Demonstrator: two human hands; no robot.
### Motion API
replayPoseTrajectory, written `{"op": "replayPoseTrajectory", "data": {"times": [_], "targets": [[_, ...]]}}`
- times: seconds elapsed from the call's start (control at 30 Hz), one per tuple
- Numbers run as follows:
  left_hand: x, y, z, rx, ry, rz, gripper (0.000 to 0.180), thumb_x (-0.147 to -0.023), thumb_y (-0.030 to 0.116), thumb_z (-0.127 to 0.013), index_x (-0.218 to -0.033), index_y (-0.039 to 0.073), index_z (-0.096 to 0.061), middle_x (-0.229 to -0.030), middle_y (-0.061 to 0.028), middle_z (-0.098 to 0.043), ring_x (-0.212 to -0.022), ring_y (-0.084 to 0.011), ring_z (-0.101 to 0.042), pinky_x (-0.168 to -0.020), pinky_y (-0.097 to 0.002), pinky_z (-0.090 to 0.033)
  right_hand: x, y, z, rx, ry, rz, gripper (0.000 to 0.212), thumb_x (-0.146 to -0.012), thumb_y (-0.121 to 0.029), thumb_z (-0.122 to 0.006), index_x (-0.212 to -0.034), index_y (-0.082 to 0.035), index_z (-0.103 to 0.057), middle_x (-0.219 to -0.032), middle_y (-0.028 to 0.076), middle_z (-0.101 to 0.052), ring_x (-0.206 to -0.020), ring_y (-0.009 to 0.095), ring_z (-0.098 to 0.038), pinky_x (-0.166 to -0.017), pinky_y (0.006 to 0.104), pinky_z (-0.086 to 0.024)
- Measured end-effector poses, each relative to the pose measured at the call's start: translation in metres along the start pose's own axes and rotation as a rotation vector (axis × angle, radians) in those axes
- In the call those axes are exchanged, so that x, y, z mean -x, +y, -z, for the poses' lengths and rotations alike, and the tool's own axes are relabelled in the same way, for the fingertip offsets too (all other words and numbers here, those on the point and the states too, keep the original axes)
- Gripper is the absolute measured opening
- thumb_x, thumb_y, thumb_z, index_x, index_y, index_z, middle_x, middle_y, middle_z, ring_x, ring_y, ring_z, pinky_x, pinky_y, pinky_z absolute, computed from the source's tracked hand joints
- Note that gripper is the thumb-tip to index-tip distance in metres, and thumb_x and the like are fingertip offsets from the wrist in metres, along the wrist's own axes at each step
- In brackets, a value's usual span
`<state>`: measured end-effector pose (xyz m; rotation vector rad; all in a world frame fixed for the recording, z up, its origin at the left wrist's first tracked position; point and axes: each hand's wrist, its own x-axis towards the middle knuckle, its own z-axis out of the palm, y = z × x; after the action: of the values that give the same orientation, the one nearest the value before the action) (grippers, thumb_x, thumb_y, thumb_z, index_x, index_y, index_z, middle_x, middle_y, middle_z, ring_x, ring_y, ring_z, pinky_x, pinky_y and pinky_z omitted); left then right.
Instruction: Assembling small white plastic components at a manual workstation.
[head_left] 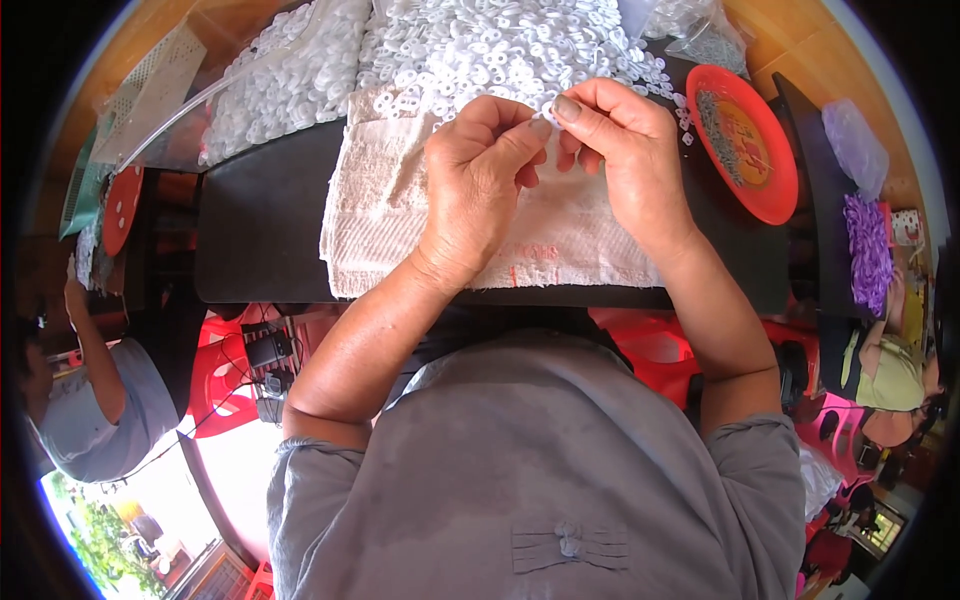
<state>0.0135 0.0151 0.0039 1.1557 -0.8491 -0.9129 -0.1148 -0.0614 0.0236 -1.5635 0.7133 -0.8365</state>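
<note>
My left hand (478, 175) and my right hand (635, 160) meet above a folded cream towel (385, 210), thumbs and fingers pinched close together. A small white plastic piece (547, 114) shows between the fingertips, mostly covered by them. Whether the right fingers also hold some smaller part is hidden. Just beyond my hands lies a wide heap of similar small white plastic pieces (480, 45), each with holes in it. Some have spilled onto the towel's far edge and toward the right.
A red oval plate (780, 190) with small grey metal parts sits right of my hands on the black table (260, 240). Clear bags of white pieces (290, 90) stand at the far left. Other people (100, 410) sit at both sides, one near purple items (868, 250).
</note>
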Motion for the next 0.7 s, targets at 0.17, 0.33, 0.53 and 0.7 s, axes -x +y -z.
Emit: {"op": "replayPoseTrajectory", "data": {"times": [0.17,0.33,0.53,0.7], "targets": [[0.0006,0.0060,-0.0003,0.116,0.010,0.098,0.012,-0.090,0.011,-0.062,-0.088,-0.001,-0.061,-0.069,-0.0025,-0.059,-0.057,-0.0062,-0.052,-0.048,-0.0191,-0.039,-0.0012,-0.0010,0.0010,-0.039,0.006,-0.032,0.019,-0.091,-0.020,-0.063,-0.088,-0.002,-0.065,-0.067,0.000,-0.058,-0.060,0.007,-0.055,-0.053,0.0203,-0.035],[-0.0010,0.0042,-0.0001,0.079,0.002,0.082,0.015,-0.091,0.012,-0.062,-0.093,-0.003,-0.061,-0.072,-0.0045,-0.060,-0.056,-0.0084,-0.053,-0.045,-0.0206,-0.039,-0.0036,-0.0004,0.0052,-0.003,0.002,-0.013,0.017,-0.090,-0.019,-0.064,-0.087,-0.002,-0.065,-0.066,0.000,-0.057,-0.059,0.007,-0.054,-0.053,0.0205,-0.034],[0.0002,0.0020,-0.0002,0.067,-0.008,0.068,0.015,-0.091,0.012,-0.063,-0.092,-0.003,-0.061,-0.071,-0.0045,-0.060,-0.055,-0.0083,-0.052,-0.045,-0.0207,-0.038,-0.0042,-0.0011,0.0081,0.005,-0.035,0.004,0.017,-0.089,-0.019,-0.065,-0.086,-0.002,-0.066,-0.066,0.000,-0.057,-0.060,0.008,-0.055,-0.053,0.0208,-0.034],[-0.0014,0.0020,-0.0008,0.084,0.007,0.075,0.015,-0.090,0.011,-0.063,-0.092,-0.003,-0.061,-0.070,-0.0045,-0.060,-0.055,-0.0083,-0.052,-0.044,-0.0209,-0.038,-0.0045,-0.0047,0.0081,-0.033,-0.045,-0.082,0.016,-0.088,-0.018,-0.066,-0.082,-0.003,-0.065,-0.067,-0.002,-0.056,-0.062,0.004,-0.049,-0.054,0.0201,-0.036]]}}
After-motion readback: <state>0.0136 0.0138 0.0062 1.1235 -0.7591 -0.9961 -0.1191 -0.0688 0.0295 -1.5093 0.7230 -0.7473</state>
